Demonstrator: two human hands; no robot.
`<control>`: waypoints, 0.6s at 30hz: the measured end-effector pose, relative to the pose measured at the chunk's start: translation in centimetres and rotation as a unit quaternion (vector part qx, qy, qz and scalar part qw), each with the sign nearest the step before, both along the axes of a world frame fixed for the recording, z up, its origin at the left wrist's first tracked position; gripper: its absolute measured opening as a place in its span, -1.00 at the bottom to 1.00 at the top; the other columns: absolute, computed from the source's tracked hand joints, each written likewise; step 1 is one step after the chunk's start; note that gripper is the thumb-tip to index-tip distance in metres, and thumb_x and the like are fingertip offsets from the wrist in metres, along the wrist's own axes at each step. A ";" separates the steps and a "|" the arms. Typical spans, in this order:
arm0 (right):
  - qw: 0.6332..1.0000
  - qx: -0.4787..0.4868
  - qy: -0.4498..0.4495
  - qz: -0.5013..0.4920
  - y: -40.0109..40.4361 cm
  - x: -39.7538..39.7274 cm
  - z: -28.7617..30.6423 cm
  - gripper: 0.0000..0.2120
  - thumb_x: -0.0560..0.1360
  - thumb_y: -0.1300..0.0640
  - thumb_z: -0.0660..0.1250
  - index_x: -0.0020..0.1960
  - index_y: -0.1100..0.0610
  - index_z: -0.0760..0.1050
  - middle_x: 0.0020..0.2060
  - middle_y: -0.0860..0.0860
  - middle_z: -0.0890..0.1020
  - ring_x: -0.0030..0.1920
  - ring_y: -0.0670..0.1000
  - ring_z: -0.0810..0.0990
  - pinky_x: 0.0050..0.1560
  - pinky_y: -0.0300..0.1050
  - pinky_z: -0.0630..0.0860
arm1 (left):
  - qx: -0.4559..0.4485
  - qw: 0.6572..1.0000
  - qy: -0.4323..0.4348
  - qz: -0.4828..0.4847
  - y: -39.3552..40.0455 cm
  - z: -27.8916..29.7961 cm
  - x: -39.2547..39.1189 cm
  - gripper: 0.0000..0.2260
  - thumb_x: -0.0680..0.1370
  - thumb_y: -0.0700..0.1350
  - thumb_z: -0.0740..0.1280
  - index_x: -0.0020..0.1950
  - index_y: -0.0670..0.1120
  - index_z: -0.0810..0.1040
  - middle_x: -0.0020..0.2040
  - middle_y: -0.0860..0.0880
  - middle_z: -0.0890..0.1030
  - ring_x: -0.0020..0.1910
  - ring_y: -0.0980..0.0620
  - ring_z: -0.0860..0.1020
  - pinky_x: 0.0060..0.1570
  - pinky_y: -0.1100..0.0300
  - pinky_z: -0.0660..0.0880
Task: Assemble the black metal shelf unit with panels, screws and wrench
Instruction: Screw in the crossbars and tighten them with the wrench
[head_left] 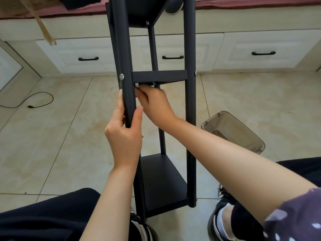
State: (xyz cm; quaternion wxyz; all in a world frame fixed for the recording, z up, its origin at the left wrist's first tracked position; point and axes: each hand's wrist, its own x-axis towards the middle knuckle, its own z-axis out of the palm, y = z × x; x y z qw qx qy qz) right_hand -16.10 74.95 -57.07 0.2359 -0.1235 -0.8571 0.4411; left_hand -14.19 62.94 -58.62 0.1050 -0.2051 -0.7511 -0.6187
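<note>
Now left hand (124, 134) grips shelf post (127, 94) (right hand (154, 105) w/ wrench (137, 85)).

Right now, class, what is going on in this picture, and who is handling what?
A seated person is putting together a black metal shelf unit that stands on the tiled floor between their feet. The left hand grips the front left post. The right hand reaches behind that post, under the middle panel, pinching a small silvery piece, probably the wrench. Screws already show at the joints. A clear plastic container lies on the floor to the right.
</note>
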 end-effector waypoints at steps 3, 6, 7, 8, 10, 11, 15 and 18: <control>0.999 -0.006 -0.027 0.017 0.4 0.9 0.1 -0.74 0.65 0.12 0.18 -0.21 0.08 0.44 -0.24 0.03 0.65 -0.18 0.00 0.64 -0.09 0.01 0.57 | -0.003 1.000 -0.002 -0.006 0.4 0.2 0.4 -0.51 0.61 -0.07 0.38 0.53 -0.04 0.38 -0.05 0.41 0.58 -0.12 0.24 0.56 -0.04 0.36 0.52; 0.998 -0.013 -0.057 0.032 0.9 2.4 0.1 -0.66 0.65 0.14 0.18 -0.31 -0.02 0.38 -0.41 -0.15 0.51 -0.36 -0.24 0.53 -0.31 -0.37 0.39 | -0.004 1.000 0.009 -0.008 0.6 0.7 0.9 -0.51 0.62 -0.09 0.38 0.53 -0.09 0.38 0.14 0.20 0.63 0.03 0.15 0.63 0.05 0.23 0.57; 0.997 -0.012 -0.072 0.041 1.1 2.8 0.2 -0.67 0.65 0.14 0.18 -0.29 -0.02 0.41 -0.42 -0.17 0.48 -0.38 -0.27 0.51 -0.36 -0.42 0.34 | -0.006 1.000 0.012 -0.007 0.6 0.9 1.0 -0.51 0.62 -0.09 0.38 0.53 -0.09 0.38 0.16 0.12 0.64 0.05 0.10 0.64 0.07 0.17 0.59; 0.995 -0.005 -0.089 0.053 1.3 3.2 0.3 -0.70 0.65 0.13 0.18 -0.26 0.02 0.45 -0.41 -0.17 0.48 -0.38 -0.24 0.51 -0.37 -0.42 0.32 | -0.006 1.000 0.012 -0.006 0.6 1.1 1.1 -0.51 0.62 -0.09 0.38 0.53 -0.10 0.39 0.17 0.06 0.65 0.06 0.05 0.65 0.08 0.12 0.60; 0.989 0.015 -0.119 0.082 1.6 3.8 0.8 -0.72 0.65 0.13 0.17 -0.22 0.06 0.49 -0.39 -0.13 0.50 -0.36 -0.15 0.50 -0.35 -0.40 0.32 | -0.007 1.000 0.008 -0.006 0.7 1.2 1.1 -0.51 0.61 -0.11 0.39 0.54 -0.10 0.39 0.21 -0.01 0.66 0.10 0.02 0.65 0.11 0.03 0.61; 0.987 0.018 -0.128 0.091 1.8 4.0 1.2 -0.70 0.65 0.13 0.17 -0.25 0.04 0.47 -0.40 -0.13 0.49 -0.36 -0.14 0.49 -0.36 -0.39 0.32 | -0.007 1.000 0.005 -0.007 0.7 1.3 1.2 -0.51 0.61 -0.12 0.39 0.54 -0.10 0.39 0.23 -0.03 0.65 0.12 0.01 0.65 0.12 -0.01 0.62; 0.988 0.027 -0.129 0.085 2.6 4.3 2.4 -0.62 0.65 0.13 0.19 -0.35 -0.04 0.38 -0.45 -0.18 0.43 -0.42 -0.18 0.44 -0.42 -0.46 0.31 | -0.002 1.000 -0.001 -0.013 0.9 1.3 1.5 -0.50 0.60 -0.15 0.42 0.53 -0.08 0.40 0.20 -0.07 0.66 0.06 -0.05 0.67 0.04 -0.13 0.63; 0.988 0.033 -0.122 0.084 2.9 4.4 3.0 -0.65 0.65 0.12 0.18 -0.30 -0.04 0.42 -0.43 -0.19 0.44 -0.43 -0.28 0.48 -0.38 -0.51 0.32 | 0.003 1.000 -0.003 -0.027 1.0 1.2 1.5 -0.50 0.59 -0.14 0.43 0.52 -0.05 0.40 0.16 -0.13 0.67 -0.07 -0.09 0.66 -0.11 -0.20 0.64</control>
